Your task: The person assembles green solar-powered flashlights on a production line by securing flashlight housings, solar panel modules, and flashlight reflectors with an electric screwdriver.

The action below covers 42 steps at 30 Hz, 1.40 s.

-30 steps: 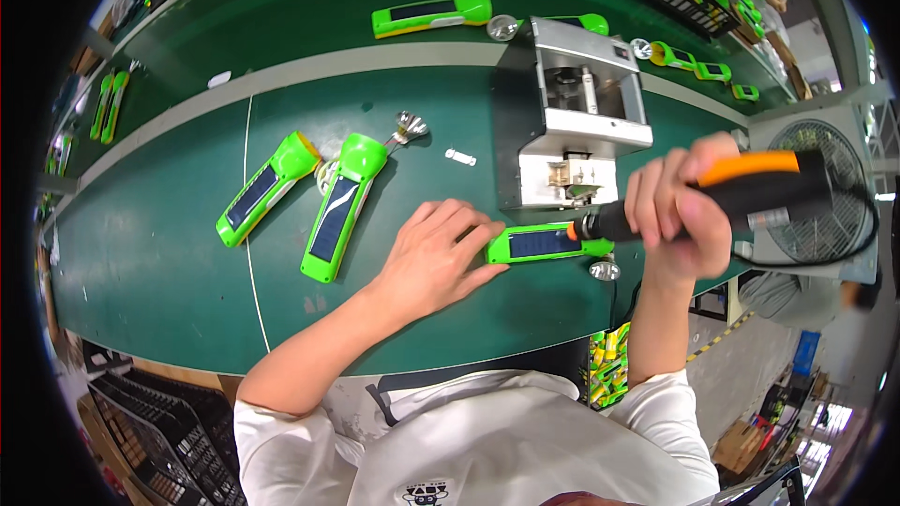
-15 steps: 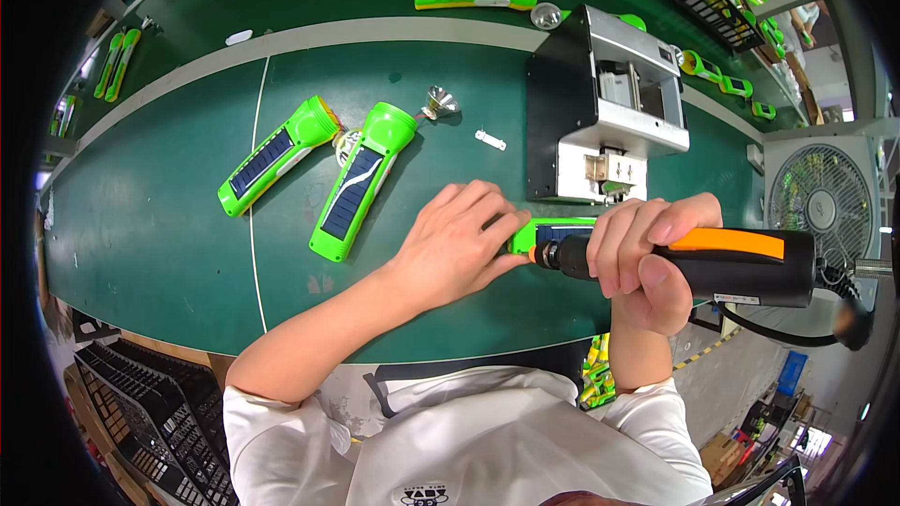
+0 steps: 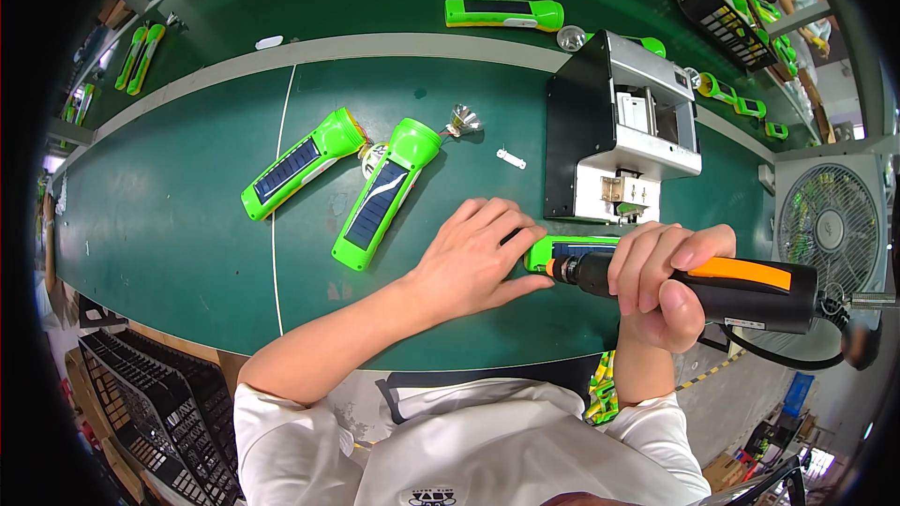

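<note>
My right hand is wrapped round a black and orange electric screwdriver, which lies nearly level. Its tip points left at the end of a green flashlight with a dark solar panel; whether it sits in a screw I cannot see. From the left, the fingers and thumb of my left hand hold that same end on the table. The rest of this flashlight runs behind my right hand. Two more green flashlights, one at the left and one nearer me, lie with their reflectors out on wires.
A black and silver machine stands just beyond my hands. A small white plastic part lies left of it. More flashlights and a black basket line the far shelf. A fan stands at the right, near the screwdriver's cable.
The whole view has shifted slightly, so everything appears a little further right and lower. Both hands keep their hold, and the screwdriver tip stays at the flashlight's end.
</note>
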Motion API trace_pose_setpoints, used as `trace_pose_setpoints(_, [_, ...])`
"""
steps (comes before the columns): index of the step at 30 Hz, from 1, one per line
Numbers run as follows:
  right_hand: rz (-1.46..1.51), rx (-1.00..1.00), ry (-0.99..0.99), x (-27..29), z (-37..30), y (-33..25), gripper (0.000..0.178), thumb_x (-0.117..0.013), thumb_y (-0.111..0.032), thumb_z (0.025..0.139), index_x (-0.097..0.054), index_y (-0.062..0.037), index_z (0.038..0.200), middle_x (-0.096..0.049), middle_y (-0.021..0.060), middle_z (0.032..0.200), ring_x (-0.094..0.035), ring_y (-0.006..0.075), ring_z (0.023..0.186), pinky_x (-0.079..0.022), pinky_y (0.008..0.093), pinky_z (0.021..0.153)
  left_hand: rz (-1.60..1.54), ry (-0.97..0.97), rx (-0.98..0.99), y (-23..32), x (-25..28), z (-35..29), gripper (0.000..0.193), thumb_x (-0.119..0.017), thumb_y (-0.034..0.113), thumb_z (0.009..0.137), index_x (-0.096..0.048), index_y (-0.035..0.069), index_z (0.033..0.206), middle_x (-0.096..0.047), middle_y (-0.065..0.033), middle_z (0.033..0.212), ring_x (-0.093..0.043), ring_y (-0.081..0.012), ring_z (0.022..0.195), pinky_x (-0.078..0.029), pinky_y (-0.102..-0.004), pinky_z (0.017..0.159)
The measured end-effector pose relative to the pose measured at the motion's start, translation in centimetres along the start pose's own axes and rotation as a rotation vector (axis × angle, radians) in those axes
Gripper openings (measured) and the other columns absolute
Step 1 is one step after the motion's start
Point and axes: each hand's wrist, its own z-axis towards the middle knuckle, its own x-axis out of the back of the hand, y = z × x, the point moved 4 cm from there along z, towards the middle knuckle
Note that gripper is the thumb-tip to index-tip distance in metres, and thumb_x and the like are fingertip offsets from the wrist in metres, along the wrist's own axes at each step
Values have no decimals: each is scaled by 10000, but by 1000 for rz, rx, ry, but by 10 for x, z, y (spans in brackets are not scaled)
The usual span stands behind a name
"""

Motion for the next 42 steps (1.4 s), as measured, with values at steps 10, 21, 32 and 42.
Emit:
trace_pose_setpoints(10, [2,26,13,2,-1,-7,272,-722,-110,937,-485,-67,1063,-559,26,653,-532,141,478,-483,299,472,-93,99,-54,2,3,1,306,-858,149,738,-684,79,981,-678,-37,1107,-636,-260,1072,-476,-409,933])
trace_pose_setpoints(21, [-11,39,21,0,-5,-7,279,-734,-121,938,-492,-67,1067,-564,22,642,-539,139,483,-492,294,492,-155,95,-65,6,3,3,282,-855,134,749,-682,74,964,-669,-41,1119,-631,-269,1064,-470,-414,927])
trace_pose_setpoints(32, [-26,29,30,2,-10,-1,284,-741,-126,934,-499,-74,1072,-565,10,644,-550,131,483,-493,281,483,-155,44,-21,5,1,3,543,-842,115,766,-619,72,1260,-670,-86,1141,-636,-283,1069,-474,-419,935])
trace_pose_setpoints(42, [-64,52,14,1,-9,-3,267,-734,-121,929,-504,-76,1056,-557,5,640,-540,131,473,-496,279,481,-160,25,-10,5,1,4,544,-827,116,793,-602,73,1286,-668,-103,1117,-637,-296,1054,-476,-413,915])
